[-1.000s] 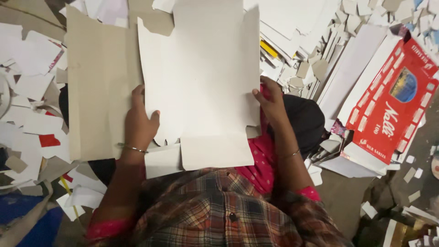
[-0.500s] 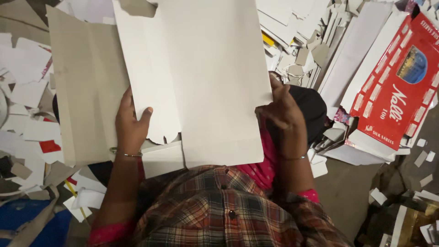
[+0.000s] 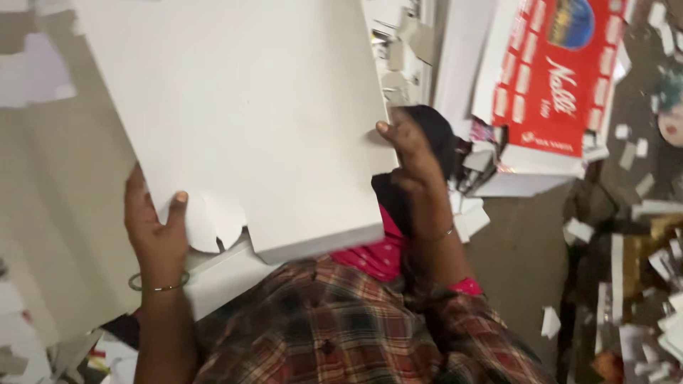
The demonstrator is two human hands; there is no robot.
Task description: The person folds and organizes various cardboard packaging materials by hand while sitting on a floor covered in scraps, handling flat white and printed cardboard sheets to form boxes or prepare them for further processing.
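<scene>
A large white card sheet (image 3: 249, 121) is held up near the camera. The left hand (image 3: 153, 227) pinches its lower left edge, thumb on top; the right hand (image 3: 409, 153) steadies its right edge, fingers curled behind. A red carton (image 3: 555, 78) lies right of the sheet.

The large white sheet (image 3: 249, 121) looks like stiff, smooth, matt paperboard, and the die-cut blank (image 3: 213, 274) beneath it has the same dull white finish, while the bigger board (image 3: 64, 213) behind is a rougher, greyish-beige card. The red printed cartons (image 3: 555, 78) have a glossier coated face, and the shirt (image 3: 341, 327) is soft woven plaid cloth. A thin metal bangle (image 3: 158, 286) shines on the wrist, and the floor (image 3: 519, 256) looks dull and rough, strewn with paper scraps (image 3: 576, 231).
</scene>
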